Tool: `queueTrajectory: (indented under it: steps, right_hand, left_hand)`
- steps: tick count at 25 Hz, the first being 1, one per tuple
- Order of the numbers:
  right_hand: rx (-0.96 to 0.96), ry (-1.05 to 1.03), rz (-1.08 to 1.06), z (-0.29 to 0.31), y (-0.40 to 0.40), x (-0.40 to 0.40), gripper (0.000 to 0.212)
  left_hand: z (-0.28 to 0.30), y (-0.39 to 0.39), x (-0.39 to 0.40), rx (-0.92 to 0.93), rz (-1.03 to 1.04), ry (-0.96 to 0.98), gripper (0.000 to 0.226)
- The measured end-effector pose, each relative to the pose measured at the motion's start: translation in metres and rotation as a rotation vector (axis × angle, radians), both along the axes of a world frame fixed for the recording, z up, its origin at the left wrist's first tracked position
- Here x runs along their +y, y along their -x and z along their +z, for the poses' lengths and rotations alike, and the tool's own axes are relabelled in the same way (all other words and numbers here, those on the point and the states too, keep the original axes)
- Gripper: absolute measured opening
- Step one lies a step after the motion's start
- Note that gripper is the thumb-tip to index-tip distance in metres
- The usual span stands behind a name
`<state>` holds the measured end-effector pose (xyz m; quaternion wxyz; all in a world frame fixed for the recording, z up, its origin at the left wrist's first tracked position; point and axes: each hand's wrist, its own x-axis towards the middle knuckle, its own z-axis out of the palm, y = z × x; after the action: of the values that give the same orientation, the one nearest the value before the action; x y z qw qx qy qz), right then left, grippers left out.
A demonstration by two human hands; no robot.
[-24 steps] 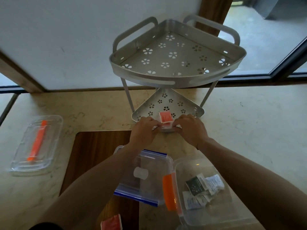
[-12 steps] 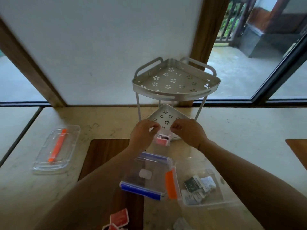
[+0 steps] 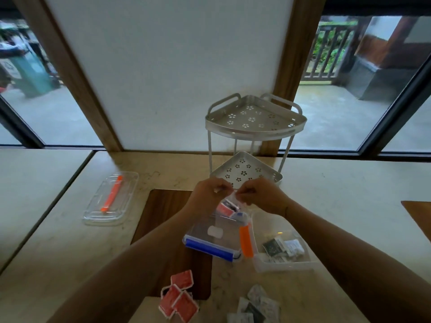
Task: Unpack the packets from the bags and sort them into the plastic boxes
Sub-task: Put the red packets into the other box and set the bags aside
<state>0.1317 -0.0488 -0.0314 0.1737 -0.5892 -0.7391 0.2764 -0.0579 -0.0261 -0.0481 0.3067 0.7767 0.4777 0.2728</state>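
My left hand (image 3: 210, 195) and my right hand (image 3: 258, 197) each pinch the top edge of a small clear bag (image 3: 233, 201) held above the table. Red packets (image 3: 226, 208) hang inside it. Below the bag lies a clear plastic box with blue clips (image 3: 213, 238). Right of it stands an open clear box with an orange clip (image 3: 282, 243), holding several white and dark packets. Three loose red packets (image 3: 178, 297) lie near the front edge. Loose white and dark packets (image 3: 254, 306) lie beside them.
A two-tier metal corner rack (image 3: 254, 127) stands at the back against the wall. A clear lid with an orange clip (image 3: 110, 198) lies at the left on the marble table (image 3: 70, 241). A dark wooden inlay (image 3: 163, 206) is under my left arm.
My hands lifted the small bag off the rack's lower shelf and drew it toward me, over the blue-clip box. The view has tilted up and pulled back.
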Motion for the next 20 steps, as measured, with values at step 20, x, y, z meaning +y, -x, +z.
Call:
queueTrajectory:
  steps: [20]
  right_hand:
    - [0.220, 0.314, -0.111, -0.004, 0.016, -0.054, 0.009]
  left_hand:
    - [-0.019, 0.008, -0.046, 0.055, 0.115, 0.120, 0.020]
